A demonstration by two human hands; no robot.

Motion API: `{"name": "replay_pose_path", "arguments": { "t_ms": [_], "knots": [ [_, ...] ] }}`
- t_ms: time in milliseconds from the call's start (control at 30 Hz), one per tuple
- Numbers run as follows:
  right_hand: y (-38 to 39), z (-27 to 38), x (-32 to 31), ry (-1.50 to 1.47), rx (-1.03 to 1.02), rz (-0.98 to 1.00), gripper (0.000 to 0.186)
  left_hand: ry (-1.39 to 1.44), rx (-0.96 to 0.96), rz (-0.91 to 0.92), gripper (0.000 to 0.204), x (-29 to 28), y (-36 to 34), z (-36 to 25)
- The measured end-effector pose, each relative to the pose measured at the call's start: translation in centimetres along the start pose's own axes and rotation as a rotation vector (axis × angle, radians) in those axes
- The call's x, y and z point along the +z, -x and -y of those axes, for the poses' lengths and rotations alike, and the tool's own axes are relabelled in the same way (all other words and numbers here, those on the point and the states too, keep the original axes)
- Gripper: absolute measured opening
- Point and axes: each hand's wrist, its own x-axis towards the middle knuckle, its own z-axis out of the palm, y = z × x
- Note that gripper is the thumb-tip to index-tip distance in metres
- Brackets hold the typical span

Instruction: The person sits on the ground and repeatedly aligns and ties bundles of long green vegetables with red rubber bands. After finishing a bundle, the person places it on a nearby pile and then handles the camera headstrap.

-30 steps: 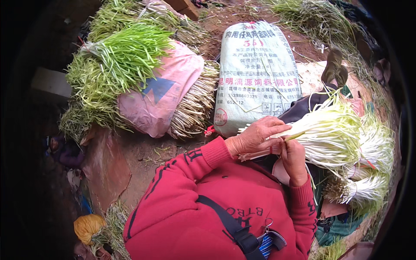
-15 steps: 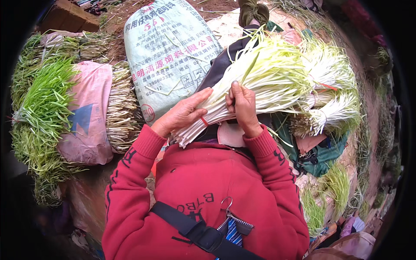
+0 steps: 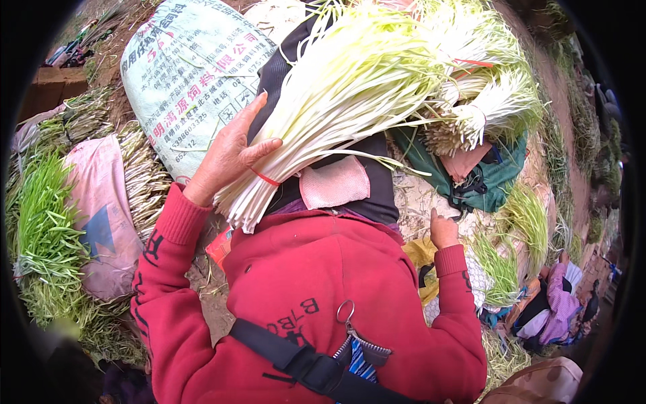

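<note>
While the left hand point(image 3: 232, 151) stretches its fingers out straight, with the thumb apart and lying over the stalks, a long bundle of pale stalks point(image 3: 356, 81) slants across the wearer's dark trousers point(image 3: 279, 74). From that hand, the white root ends point to 6 o'clock, a red band point(image 3: 265, 178) circles the stalks at 4, and the yellow-green tips fan out toward 2. The right hand point(image 3: 444, 230) is well apart from the bundle, which lies at its 11 o'clock; its fingers look curled, but whether they hold anything cannot be told.

The bundle's farthest tips run up to the top edge and blend into other pale bundles point(image 3: 494, 114), so where one ends is hard to make out. A printed sack point(image 3: 195, 81), at the left hand's 11 o'clock, is cut off at the top.

That sack sits close along the left hand's outer side. Between the bundle and the right hand there is a gap of pale ground point(image 3: 420, 192), with a green bag point(image 3: 505, 175) at the right hand's 1 to 2 o'clock.
</note>
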Motion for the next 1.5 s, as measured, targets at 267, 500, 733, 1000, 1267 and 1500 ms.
{"name": "replay_pose_path", "arguments": {
  "t_ms": [267, 500, 733, 1000, 1267, 1500],
  "knots": [
    [3.0, 8.6, -18.9, -0.631, -0.679, -1.090, 0.027, -0.462, 0.562, -0.222, 0.046, 2.6, -3.2, -5.9],
    [-2.1, 14.8, -23.3, -0.595, -0.717, -1.275, 0.023, -0.382, 0.474, -0.215, 0.043, 3.5, -4.9, -6.4],
    [-2.2, 16.3, -23.3, -0.697, -0.775, -1.286, 0.011, -0.356, 0.376, -0.096, 0.057, 3.1, -3.0, -4.6],
    [0.5, 16.5, -22.6, -0.788, -0.788, -1.165, 0.019, -0.265, 0.364, -0.152, 0.064, 3.7, -3.0, -3.4],
    [-1.9, 16.3, -23.1, -0.648, -0.577, -1.144, 0.021, 0.119, -0.139, -0.019, 0.054, 0.0, -3.2, 0.5],
    [1.0, 19.2, -22.7, -1.080, -0.881, -0.818, 0.014, 0.013, 0.033, -0.138, 0.057, 1.1, -2.5, -1.3]
  ]
}}
